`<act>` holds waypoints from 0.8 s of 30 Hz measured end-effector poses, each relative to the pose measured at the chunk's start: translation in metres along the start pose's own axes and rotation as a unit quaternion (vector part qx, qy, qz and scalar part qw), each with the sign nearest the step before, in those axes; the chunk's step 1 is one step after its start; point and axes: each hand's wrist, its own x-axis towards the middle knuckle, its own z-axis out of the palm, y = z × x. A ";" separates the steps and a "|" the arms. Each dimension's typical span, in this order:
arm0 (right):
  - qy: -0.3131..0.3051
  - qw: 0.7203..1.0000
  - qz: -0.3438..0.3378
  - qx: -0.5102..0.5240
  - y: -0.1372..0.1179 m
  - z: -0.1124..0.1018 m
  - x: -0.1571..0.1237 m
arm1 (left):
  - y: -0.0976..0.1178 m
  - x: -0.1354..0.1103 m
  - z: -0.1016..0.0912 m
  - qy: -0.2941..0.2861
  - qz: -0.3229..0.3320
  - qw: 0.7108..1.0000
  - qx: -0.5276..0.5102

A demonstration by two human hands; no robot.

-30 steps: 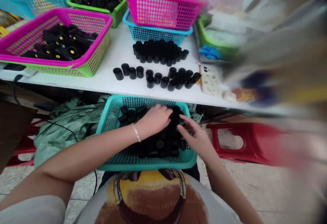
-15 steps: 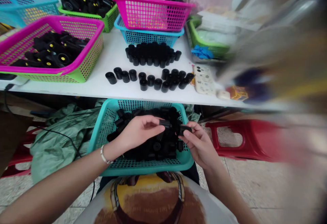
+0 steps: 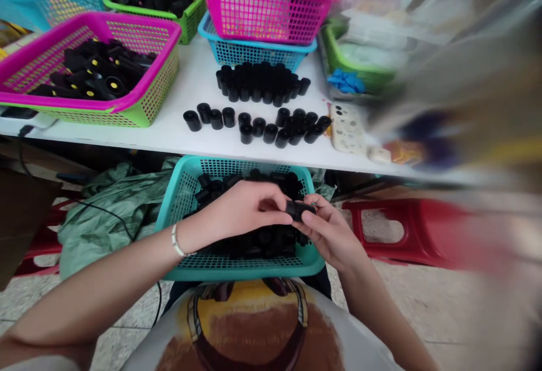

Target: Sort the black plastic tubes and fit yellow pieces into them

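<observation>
My left hand (image 3: 241, 213) and my right hand (image 3: 328, 232) meet over a teal basket (image 3: 186, 190) on my lap, full of small black plastic parts. Both pinch black cylindrical pieces (image 3: 296, 209) pressed together end to end between the fingertips. A thin bracelet sits on my left wrist. On the white table (image 3: 190, 136) ahead stand rows of black cylinders (image 3: 258, 125) and a denser cluster (image 3: 260, 82) behind them.
A pink-and-green basket (image 3: 148, 97) of black parts with yellow dots sits at the left. Pink (image 3: 262, 12), blue and green baskets stand behind. A phone (image 3: 345, 128) lies at the right. A red stool (image 3: 406, 232) and green cloth (image 3: 114, 207) are under the table.
My hands have lifted out of the basket, each with a black piece, and brought the two pieces together between the fingertips.
</observation>
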 end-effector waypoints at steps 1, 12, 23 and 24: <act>0.000 1.000 -0.017 -0.017 -0.003 0.000 0.000 | 0.005 0.006 0.000 -0.007 0.023 0.999 0.039; 0.176 0.874 -0.335 -0.304 -0.050 -0.025 0.016 | 0.006 0.055 0.018 0.029 0.125 0.955 0.269; 0.276 0.680 -0.381 -0.562 -0.048 -0.045 0.101 | -0.064 0.050 0.070 -0.131 0.021 0.922 0.364; 0.274 0.676 -0.387 -0.565 -0.051 -0.043 0.097 | -0.064 0.047 0.063 -0.146 0.023 0.925 0.351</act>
